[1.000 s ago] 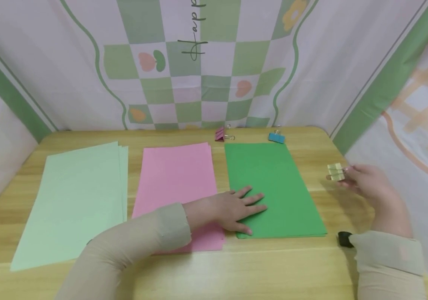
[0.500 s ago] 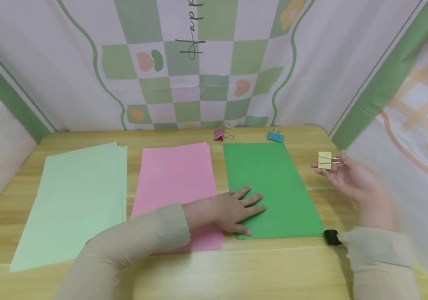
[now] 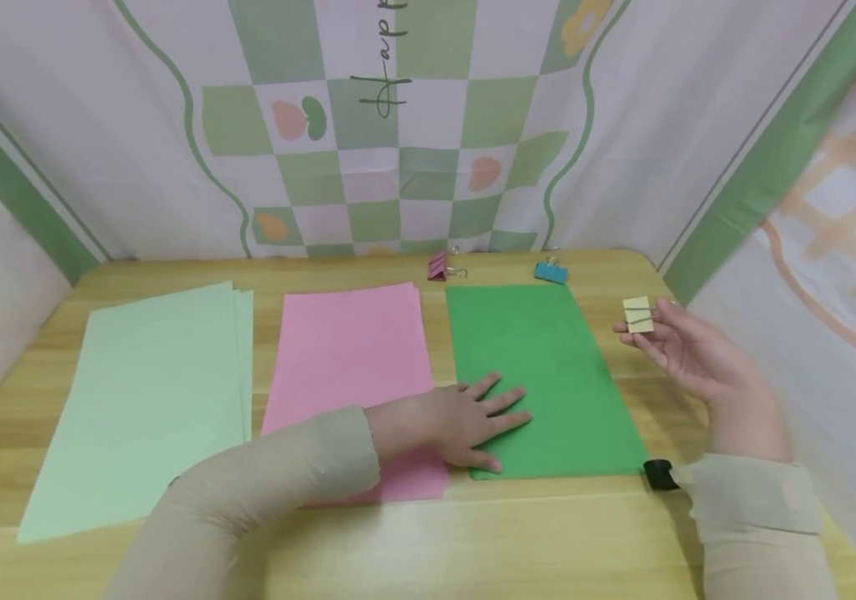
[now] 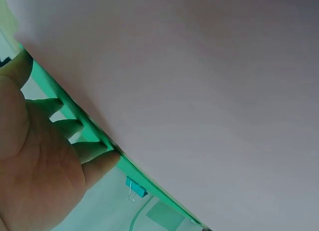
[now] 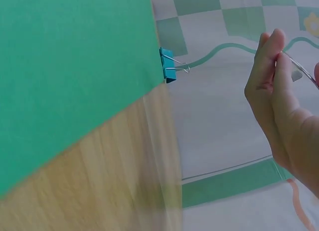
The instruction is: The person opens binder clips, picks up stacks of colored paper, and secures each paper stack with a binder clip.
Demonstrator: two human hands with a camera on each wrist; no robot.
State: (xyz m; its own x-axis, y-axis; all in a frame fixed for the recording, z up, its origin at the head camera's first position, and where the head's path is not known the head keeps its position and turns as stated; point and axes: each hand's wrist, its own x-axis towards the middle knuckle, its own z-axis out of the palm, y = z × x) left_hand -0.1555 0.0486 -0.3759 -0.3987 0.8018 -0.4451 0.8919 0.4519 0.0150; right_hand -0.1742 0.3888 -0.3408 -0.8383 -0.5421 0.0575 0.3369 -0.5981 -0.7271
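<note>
My left hand [image 3: 465, 423] rests flat with spread fingers on the lower left part of a green paper stack [image 3: 540, 350]. In the left wrist view, the left hand's palm [image 4: 45, 161] shows, with the fingertips at the stack's edge. Right of the stack, my right hand [image 3: 713, 367] pinches a yellow binder clip [image 3: 638, 315] by its wire handles, above the table. In the right wrist view, the right hand [image 5: 284, 111] is at the right edge, beside the handle wire. A blue binder clip [image 3: 551, 272] lies behind the green stack, also seen past its corner [image 5: 75, 81].
A pink paper stack [image 3: 352, 350] lies left of the green one, partly under my left forearm. Farther left are light green sheets [image 3: 157, 400]. A pink binder clip [image 3: 437, 267] sits near the table's [image 3: 397, 550] back edge. A patterned curtain [image 3: 428, 117] hangs behind.
My right hand has moved left and farther back with the yellow binder clip, nearer the green stack, and has turned so the clip's position shifted. The left hand has stayed in place.
</note>
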